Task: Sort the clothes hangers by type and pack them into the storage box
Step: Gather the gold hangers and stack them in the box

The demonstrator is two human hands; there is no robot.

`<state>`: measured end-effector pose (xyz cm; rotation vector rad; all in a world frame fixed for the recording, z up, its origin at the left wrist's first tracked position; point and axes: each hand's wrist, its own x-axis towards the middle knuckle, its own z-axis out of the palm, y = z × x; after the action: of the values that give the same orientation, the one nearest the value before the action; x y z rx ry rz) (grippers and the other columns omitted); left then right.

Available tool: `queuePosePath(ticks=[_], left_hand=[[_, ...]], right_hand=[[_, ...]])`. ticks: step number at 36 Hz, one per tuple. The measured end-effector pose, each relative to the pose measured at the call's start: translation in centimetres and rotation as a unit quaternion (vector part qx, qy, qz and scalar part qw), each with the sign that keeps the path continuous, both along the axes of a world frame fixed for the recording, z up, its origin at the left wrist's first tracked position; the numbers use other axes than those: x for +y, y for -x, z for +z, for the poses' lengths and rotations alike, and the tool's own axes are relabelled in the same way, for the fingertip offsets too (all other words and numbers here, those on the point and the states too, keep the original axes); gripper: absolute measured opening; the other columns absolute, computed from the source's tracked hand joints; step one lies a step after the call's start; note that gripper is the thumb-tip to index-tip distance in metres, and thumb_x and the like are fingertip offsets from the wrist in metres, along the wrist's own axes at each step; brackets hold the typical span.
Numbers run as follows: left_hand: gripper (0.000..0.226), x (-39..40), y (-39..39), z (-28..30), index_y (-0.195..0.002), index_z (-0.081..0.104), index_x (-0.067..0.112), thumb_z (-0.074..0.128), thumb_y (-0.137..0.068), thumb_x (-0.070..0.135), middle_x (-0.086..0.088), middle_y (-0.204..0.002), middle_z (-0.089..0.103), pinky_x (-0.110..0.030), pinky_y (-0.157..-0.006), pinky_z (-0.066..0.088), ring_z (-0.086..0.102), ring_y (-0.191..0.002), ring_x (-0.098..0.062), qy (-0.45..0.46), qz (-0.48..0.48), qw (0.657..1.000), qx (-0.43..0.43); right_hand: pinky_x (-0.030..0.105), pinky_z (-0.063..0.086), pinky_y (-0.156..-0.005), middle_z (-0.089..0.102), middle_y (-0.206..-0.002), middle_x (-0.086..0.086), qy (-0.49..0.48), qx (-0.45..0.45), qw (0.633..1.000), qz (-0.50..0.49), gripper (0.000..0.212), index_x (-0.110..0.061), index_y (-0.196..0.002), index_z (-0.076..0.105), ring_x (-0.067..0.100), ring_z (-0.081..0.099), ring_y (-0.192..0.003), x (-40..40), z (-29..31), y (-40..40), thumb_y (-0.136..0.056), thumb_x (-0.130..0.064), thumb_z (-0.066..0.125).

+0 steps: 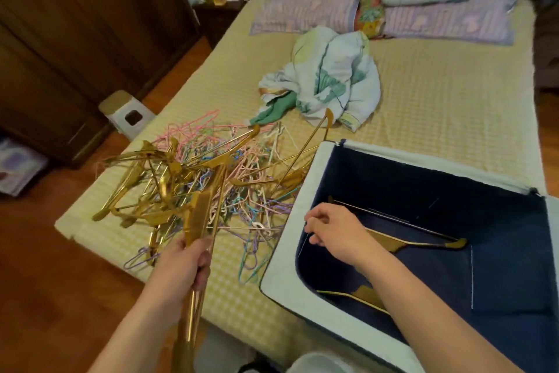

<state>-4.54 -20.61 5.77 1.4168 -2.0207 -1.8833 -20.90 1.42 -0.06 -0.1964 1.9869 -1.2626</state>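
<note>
Left hand (184,263) closed around a bunch of gold hangers (196,239), grip wrapped tight on them just above the tangled heap of gold and pastel wire hangers (208,185) on the bed (438,100). Right hand (335,233) over the near rim of the open storage box (308,191) (dark blue inside), fingers curled loosely, pinching nothing clearly visible. Two gold hangers (417,241) lying in the box bottom.

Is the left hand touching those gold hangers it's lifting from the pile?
Touching. The head view shows the left hand closed around a bunch of gold hangers, its fingers wrapped over the metal with no gap.
</note>
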Motion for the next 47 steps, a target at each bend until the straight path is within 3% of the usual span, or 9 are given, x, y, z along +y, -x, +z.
queuePosePath(ticks=[8, 14, 18, 23, 29, 37, 42, 45, 47], left_hand=[[0.029, -11.4, 2.5, -4.9, -0.076, 0.042, 0.015, 0.053, -0.102, 0.009, -0.003, -0.055, 0.03, -0.023, -0.04, 0.022, 0.03, -0.038, -0.015, 0.005, -0.036, 0.999, -0.002], [0.026, -21.6, 6.9, -9.9, -0.078, 0.042, 0.012, 0.055, -0.101, 0.008, 0.002, -0.048, 0.036, -0.022, -0.039, 0.024, 0.034, -0.035, -0.016, 0.013, -0.098, 0.995, -0.02], [0.028, -26.2, 8.3, -11.7, -0.076, 0.043, 0.011, 0.056, -0.101, 0.009, -0.004, -0.05, 0.034, -0.02, -0.04, 0.024, 0.032, -0.038, -0.016, 0.032, -0.13, 0.991, -0.014], [0.032, -32.4, 9.0, -16.7, -0.071, 0.044, 0.008, 0.06, -0.099, 0.013, -0.004, -0.045, 0.038, -0.018, -0.034, 0.023, 0.032, -0.035, -0.016, 0.042, -0.11, 0.993, 0.001], [0.036, -34.9, 11.8, -22.6, -0.067, 0.043, 0.015, 0.06, -0.099, 0.013, -0.001, -0.045, 0.037, -0.019, -0.04, 0.025, 0.033, -0.039, -0.016, 0.032, -0.103, 0.994, 0.033], [0.034, -33.0, 14.4, -24.8, -0.071, 0.043, 0.014, 0.063, -0.098, 0.014, -0.001, -0.046, 0.04, -0.021, -0.036, 0.031, 0.038, -0.039, -0.018, -0.027, -0.08, 0.995, 0.057], [0.031, -31.9, 15.4, -22.5, -0.074, 0.043, 0.013, 0.06, -0.1, 0.015, -0.003, -0.051, 0.04, -0.023, -0.041, 0.031, 0.037, -0.039, -0.018, -0.035, -0.073, 0.995, 0.066], [0.028, -31.1, 15.8, -19.1, -0.075, 0.046, 0.016, 0.059, -0.1, 0.013, 0.001, -0.051, 0.042, -0.023, -0.042, 0.03, 0.036, -0.041, -0.017, -0.052, -0.072, 0.993, 0.081], [0.027, -30.7, 15.8, -16.5, -0.077, 0.047, 0.016, 0.058, -0.1, 0.01, 0.002, -0.051, 0.041, -0.023, -0.04, 0.029, 0.036, -0.04, -0.016, -0.053, -0.081, 0.992, 0.087]], right_hand=[[0.042, 0.059, -0.077, 0.074, -0.088, 0.003, -0.008, 0.034, 0.999, -0.036, 0.017, -0.028, -0.09, 0.066, 0.018, 0.072, -0.076, -13.9, -1.2, 0.1, -0.095, -0.015, 0.056], [0.043, 0.052, -0.075, 0.068, -0.094, 0.008, -0.125, -0.036, 0.991, -0.037, 0.013, -0.017, -0.106, 0.063, 0.024, 0.06, -0.08, -26.9, -10.5, 4.5, -0.096, -0.025, 0.061], [0.027, 0.047, -0.072, 0.064, -0.116, 0.015, -0.239, -0.033, 0.965, -0.102, 0.031, -0.001, -0.126, 0.06, 0.021, 0.06, -0.088, -28.1, -16.4, 11.5, -0.097, -0.014, 0.057], [0.045, 0.049, -0.103, 0.054, -0.139, 0.02, -0.362, 0.039, 0.872, -0.329, 0.055, 0.0, -0.135, 0.049, 0.04, 0.053, -0.126, -25.2, -24.2, 21.3, -0.085, -0.018, 0.065], [0.047, 0.054, -0.095, 0.066, -0.121, 0.016, -0.385, 0.045, 0.855, -0.344, 0.055, -0.011, -0.122, 0.056, 0.039, 0.063, -0.113, -20.7, -33.6, 27.7, -0.071, -0.03, 0.066], [0.039, 0.043, -0.079, 0.06, -0.12, 0.019, -0.343, 0.184, 0.875, -0.287, 0.037, -0.003, -0.129, 0.051, 0.04, 0.059, -0.109, -24.1, -25.7, 27.5, -0.105, -0.03, 0.041], [0.038, 0.031, -0.07, 0.061, -0.115, 0.025, -0.359, 0.358, 0.834, -0.218, 0.038, -0.002, -0.122, 0.048, 0.044, 0.058, -0.103, -27.1, -15.3, 29.1, -0.109, -0.034, 0.033], [0.042, 0.037, -0.076, 0.062, -0.117, 0.024, -0.352, 0.383, 0.827, -0.215, 0.039, -0.003, -0.12, 0.051, 0.046, 0.057, -0.107, -28.3, -9.1, 29.2, -0.107, -0.035, 0.035], [0.045, 0.05, -0.084, 0.065, -0.115, 0.021, -0.323, 0.333, 0.864, -0.197, 0.037, -0.006, -0.116, 0.058, 0.043, 0.061, -0.104, -28.7, -6.1, 29.0, -0.103, -0.037, 0.044]])
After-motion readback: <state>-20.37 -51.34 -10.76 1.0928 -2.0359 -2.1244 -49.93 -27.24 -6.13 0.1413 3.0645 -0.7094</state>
